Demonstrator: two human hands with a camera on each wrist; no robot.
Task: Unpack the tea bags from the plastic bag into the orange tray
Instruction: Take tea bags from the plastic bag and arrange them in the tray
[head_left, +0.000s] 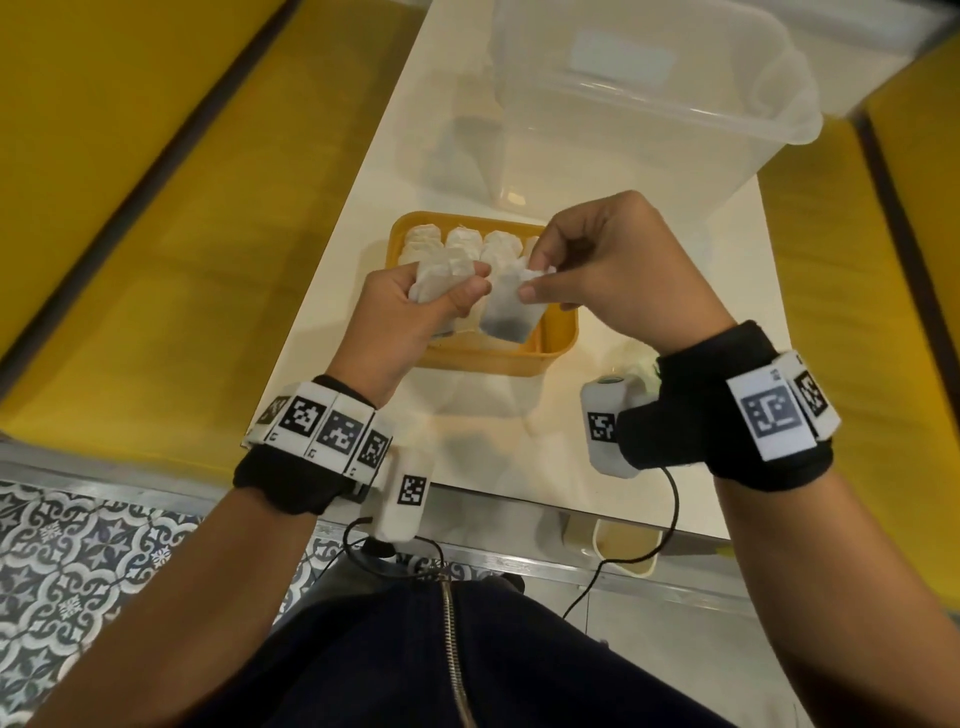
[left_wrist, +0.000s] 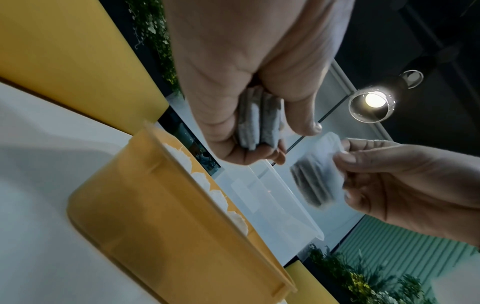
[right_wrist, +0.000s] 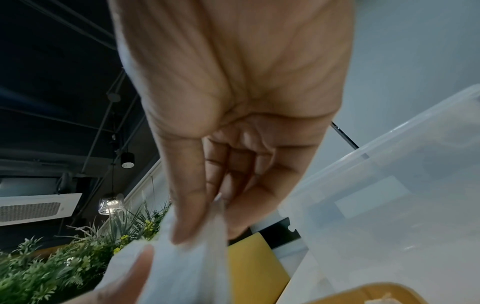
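1. Our left hand (head_left: 400, 317) curls tight round a small stack of white paper tea bags (head_left: 441, 275), thumb pressing them against the fingers, above the near left part of the rectangular orange plastic tray (head_left: 563, 332).
2. Our right hand (head_left: 613, 265) pinches the top edge of a single translucent tea bag with dark leaves (head_left: 511, 312) between thumb and forefinger; it hangs over the tray.
3. More white tea bags in rows (head_left: 467, 241) lie inside the tray, on the white table (head_left: 363, 218).
4. A clear plastic storage bin (head_left: 649, 98) stands just behind the tray.
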